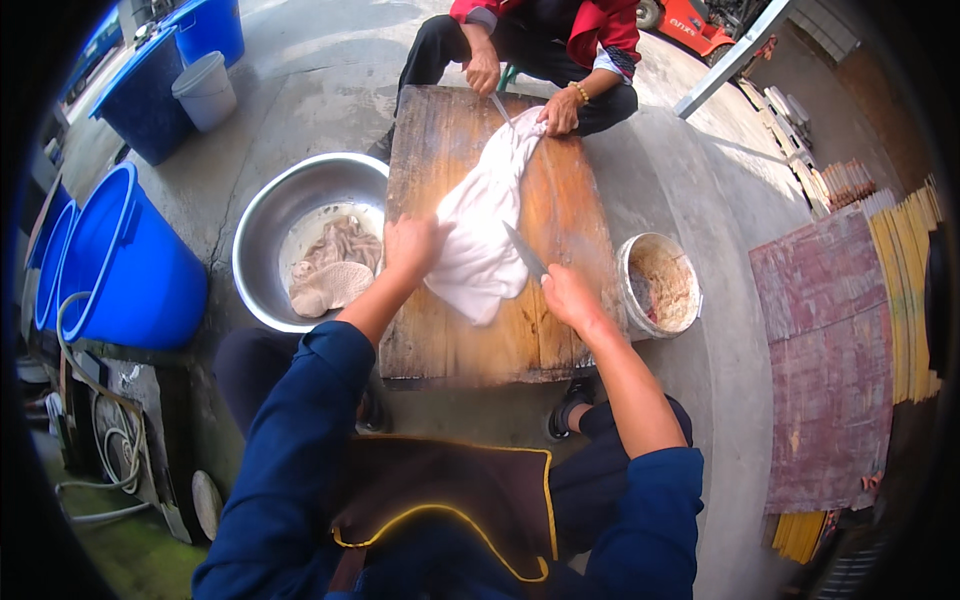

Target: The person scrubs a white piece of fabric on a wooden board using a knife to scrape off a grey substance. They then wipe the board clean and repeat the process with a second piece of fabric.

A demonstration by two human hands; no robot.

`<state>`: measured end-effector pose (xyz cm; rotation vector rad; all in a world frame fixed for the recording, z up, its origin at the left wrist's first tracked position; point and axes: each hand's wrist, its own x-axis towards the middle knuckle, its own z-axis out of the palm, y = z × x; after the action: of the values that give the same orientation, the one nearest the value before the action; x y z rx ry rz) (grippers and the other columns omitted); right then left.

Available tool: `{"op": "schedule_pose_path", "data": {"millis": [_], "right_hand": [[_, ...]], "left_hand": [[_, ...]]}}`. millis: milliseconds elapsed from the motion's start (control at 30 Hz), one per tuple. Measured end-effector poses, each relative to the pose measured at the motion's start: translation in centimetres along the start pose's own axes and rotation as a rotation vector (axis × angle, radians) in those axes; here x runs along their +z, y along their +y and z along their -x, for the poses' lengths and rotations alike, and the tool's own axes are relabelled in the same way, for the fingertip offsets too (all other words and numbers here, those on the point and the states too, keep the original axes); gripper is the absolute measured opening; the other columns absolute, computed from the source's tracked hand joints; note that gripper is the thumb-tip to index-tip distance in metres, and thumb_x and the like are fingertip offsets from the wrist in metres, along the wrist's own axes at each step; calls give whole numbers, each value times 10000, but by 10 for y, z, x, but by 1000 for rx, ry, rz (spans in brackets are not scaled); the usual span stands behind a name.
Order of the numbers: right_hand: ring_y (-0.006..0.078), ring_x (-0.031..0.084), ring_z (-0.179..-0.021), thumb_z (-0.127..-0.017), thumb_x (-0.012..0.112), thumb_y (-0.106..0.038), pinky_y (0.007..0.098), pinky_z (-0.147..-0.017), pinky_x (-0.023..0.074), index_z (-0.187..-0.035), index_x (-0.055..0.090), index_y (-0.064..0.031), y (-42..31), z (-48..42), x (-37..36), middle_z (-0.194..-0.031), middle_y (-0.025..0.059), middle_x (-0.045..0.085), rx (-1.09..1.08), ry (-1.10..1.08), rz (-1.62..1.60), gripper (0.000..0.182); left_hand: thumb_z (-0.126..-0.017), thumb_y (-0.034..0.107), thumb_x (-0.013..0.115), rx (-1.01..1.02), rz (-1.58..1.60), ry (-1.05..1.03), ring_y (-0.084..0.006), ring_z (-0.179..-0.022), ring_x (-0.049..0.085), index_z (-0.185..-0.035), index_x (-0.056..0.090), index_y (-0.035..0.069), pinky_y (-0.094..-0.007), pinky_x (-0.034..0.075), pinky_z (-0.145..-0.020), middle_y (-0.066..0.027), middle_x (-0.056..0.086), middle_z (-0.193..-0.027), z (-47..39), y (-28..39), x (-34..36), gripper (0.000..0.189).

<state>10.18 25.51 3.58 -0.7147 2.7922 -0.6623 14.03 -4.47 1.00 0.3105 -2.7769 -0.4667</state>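
A pale, wet, folded sheet, apparently animal tripe (484, 225), lies spread on a low wooden table (435, 345). At its left edge is my left hand (412, 244), blurred; whether its fingers pinch the sheet is unclear. My right hand (571, 296) grips a knife (525, 253) by its handle, the blade pointing up and left over the sheet's right edge. Across the table a co-worker's one hand (483, 69) holds another knife (502, 110) against the sheet's far end, and their other hand (561, 111) presses that end down.
Left of the table stands a metal basin (259, 214) holding honeycomb-textured tripe (330, 285). A dirty white bucket (697, 289) is close on the right. Blue tubs (142, 270) and a hose (97, 386) are farther left; reddish boards (825, 360) lie at the right.
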Motion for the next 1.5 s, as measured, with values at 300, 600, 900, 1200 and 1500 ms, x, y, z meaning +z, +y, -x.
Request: {"op": "schedule_pose_path", "data": {"millis": [300,600,900,1200,1500], "right_hand": [[517,615,-883,-982,541,-267,559,-780,478,-928,605,-2,-31,1,-38,-905,291,653,-46,118,-124,278],[521,601,-913,-972,547,-274,560,-799,469,-941,593,17,-27,-21,-31,-914,308,642,-24,32,-308,296],[464,678,-985,-934,535,-101,520,-848,535,-1014,650,14,-108,-95,30,-994,264,714,61,-36,176,181],[444,683,-1039,-930,539,-136,523,-891,535,-1024,702,-4,-18,-132,41,-1048,279,710,201,55,302,230],[317,645,-588,-1002,509,-238,451,-596,537,-922,592,9,-1,-95,-6,-781,176,670,117,-22,-248,272]], "left_hand": [[-940,399,701,-317,36,-69,-303,-907,692,-1092,710,6,-445,561,-828,-123,708,-889,-78,-7,87,421],[-999,385,581,-669,888,23,-366,-943,705,-1113,700,-64,-496,532,-841,-240,729,-975,-101,-105,67,478],[-1002,436,545,-476,407,50,-467,-1066,655,-1053,697,5,-526,499,-931,-281,706,-1073,-82,-51,25,459],[-927,246,570,-251,131,-66,-413,-942,712,-981,728,47,-500,546,-851,-216,742,-983,-82,-70,19,260],[-847,119,622,212,4,265,-303,-1130,555,-1102,633,87,-447,461,-907,-118,587,-1168,-94,-40,46,257]]}}
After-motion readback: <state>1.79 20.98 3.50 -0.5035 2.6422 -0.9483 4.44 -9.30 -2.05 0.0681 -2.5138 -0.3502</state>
